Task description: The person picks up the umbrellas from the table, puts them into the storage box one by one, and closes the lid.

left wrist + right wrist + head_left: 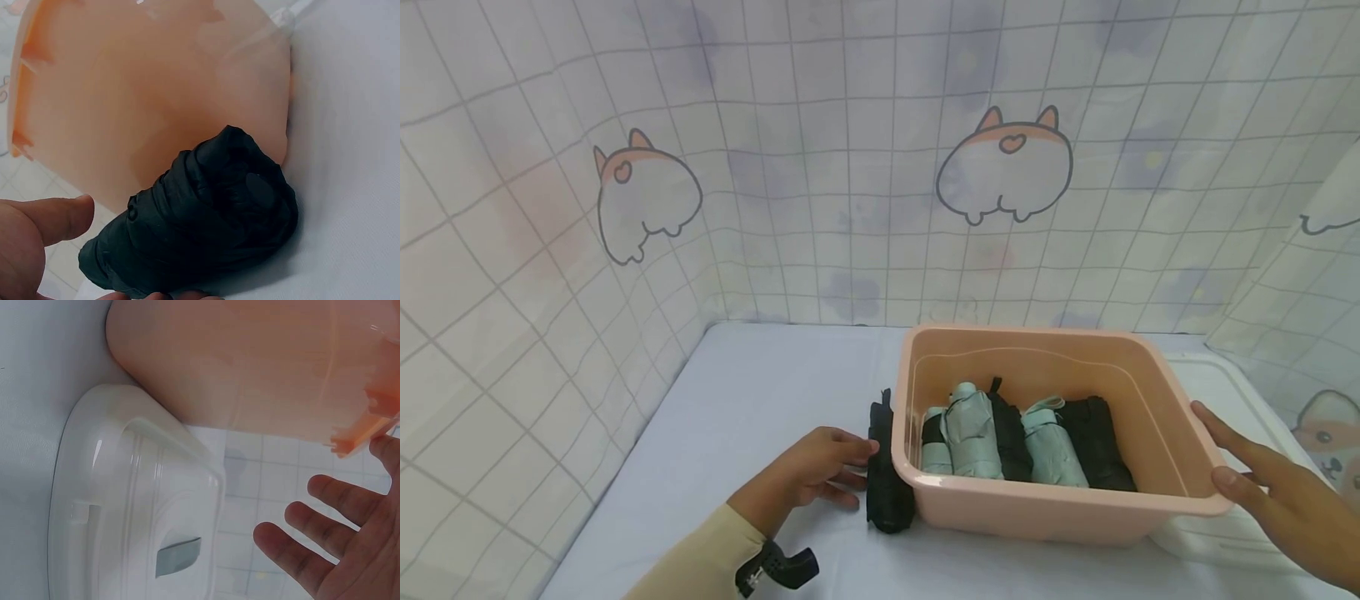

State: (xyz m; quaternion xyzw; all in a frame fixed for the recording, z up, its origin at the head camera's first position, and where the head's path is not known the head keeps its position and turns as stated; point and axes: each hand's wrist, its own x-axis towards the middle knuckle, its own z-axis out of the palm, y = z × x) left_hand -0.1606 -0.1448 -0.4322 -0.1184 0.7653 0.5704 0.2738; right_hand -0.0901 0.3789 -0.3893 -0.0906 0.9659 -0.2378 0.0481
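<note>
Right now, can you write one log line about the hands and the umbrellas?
left hand: touching black umbrella beside pink bin | right hand: open at bin's right rim | inside bin: folded umbrellas | white lid: right of bin

One peach plastic tub (1150, 433) holds five folded umbrellas, three mint green (972, 429) and two black (1097, 442), with a sixth, black umbrella (887, 475) lying outside at its nine o'clock, one white lid (1232, 533) at its three o'clock, and two hands in view.
</note>
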